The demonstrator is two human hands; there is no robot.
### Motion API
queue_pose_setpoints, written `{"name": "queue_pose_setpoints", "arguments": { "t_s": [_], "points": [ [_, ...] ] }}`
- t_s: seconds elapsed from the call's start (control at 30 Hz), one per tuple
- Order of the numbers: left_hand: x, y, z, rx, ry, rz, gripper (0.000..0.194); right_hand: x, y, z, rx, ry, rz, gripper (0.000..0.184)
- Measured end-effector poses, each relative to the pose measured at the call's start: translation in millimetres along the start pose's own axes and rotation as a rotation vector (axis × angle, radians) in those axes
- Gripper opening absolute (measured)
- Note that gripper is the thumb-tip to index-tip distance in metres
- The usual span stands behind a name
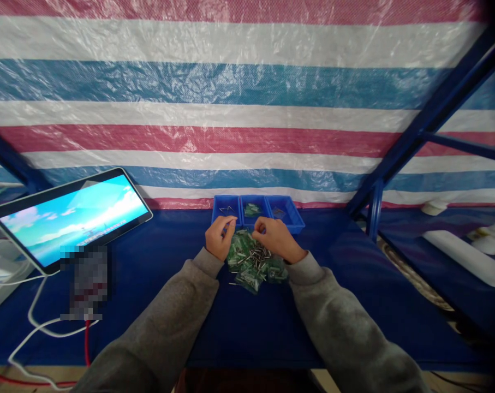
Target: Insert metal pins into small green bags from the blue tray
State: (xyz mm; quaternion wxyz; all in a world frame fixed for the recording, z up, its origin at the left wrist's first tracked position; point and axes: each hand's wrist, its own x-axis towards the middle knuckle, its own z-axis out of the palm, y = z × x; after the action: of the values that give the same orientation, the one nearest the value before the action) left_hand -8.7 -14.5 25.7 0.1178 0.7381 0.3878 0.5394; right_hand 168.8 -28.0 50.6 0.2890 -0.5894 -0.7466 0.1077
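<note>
A pile of small green plastic packets (249, 279) and loose thin metal pins (258, 255) lies on the blue table between my forearms. My left hand (219, 238) is above the pile's left edge, its thumb and fingertips pinched together. Over the right side of the pile, my right hand (276, 238) is closed, with its fingers curled in. Whatever sits in either pinch is too small to make out. Just behind both hands stands a blue tray (298, 222) with three compartments. Green packets (252, 209) lie in its middle one, and a few thin pieces (226, 210) in the left one.
On the left a lit tablet (73, 218) leans at an angle, with a blurred dark object (89, 281) and white and red cables before it. A blue metal frame (374, 204) rises at right. Beyond it lies a white flat piece (466, 256). Striped sheeting (247, 114) hangs behind.
</note>
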Motion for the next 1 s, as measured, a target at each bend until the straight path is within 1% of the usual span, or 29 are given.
{"name": "queue_pose_setpoints", "arguments": {
  "t_s": [0.1, 0.17, 0.23, 0.33, 0.43, 0.53, 0.67, 0.8, 0.87, 1.0],
  "points": [
    [-1.4, -0.2, 3.1, 0.013, -0.108, 0.064, 0.022, -4.3, 6.0, 7.9, 0.126, 0.106, 0.028, 0.006],
    [-3.0, -2.5, 5.4, 0.028, -0.15, 0.106, 0.023, -6.4, 8.0, 11.6, 0.223, 0.159, 0.037, 0.01],
    [-4.5, -6.1, 7.4, 0.054, -0.158, 0.138, 0.024, -6.7, 9.4, 13.2, 0.329, 0.181, 0.054, 0.014],
    [-5.4, -11.4, 9.0, 0.088, -0.158, 0.153, 0.023, -5.4, 9.3, 13.0, 0.435, 0.169, 0.08, 0.021],
    [-4.5, -14.1, 8.8, 0.088, -0.172, 0.169, 0.019, -3.9, 6.4, 12.1, 0.425, 0.146, 0.075, 0.031],
    [-3.1, -13.8, 7.9, 0.076, -0.157, 0.165, 0.016, -1.7, 3.3, 12.0, 0.348, 0.162, 0.046, 0.038],
    [-2.6, -11.1, 7.4, 0.063, -0.155, 0.115, 0.018, 2.7, 2.1, 13.5, 0.244, 0.192, 0.013, 0.047],
    [-3.3, -7.4, 6.7, 0.035, -0.193, 0.057, 0.021, 4.7, 0.7, 14.9, 0.283, 0.16, 0.029, 0.054],
    [-3.6, -6.1, 6.3, 0.023, -0.19, 0.039, 0.021, 3.8, -0.8, 14.9, 0.347, 0.132, 0.04, 0.053],
    [-4.4, -5.8, 6.1, 0.021, -0.177, 0.019, 0.021, -1.2, -2.3, 15.1, 0.497, 0.16, -0.012, 0.034]
  ]
}}
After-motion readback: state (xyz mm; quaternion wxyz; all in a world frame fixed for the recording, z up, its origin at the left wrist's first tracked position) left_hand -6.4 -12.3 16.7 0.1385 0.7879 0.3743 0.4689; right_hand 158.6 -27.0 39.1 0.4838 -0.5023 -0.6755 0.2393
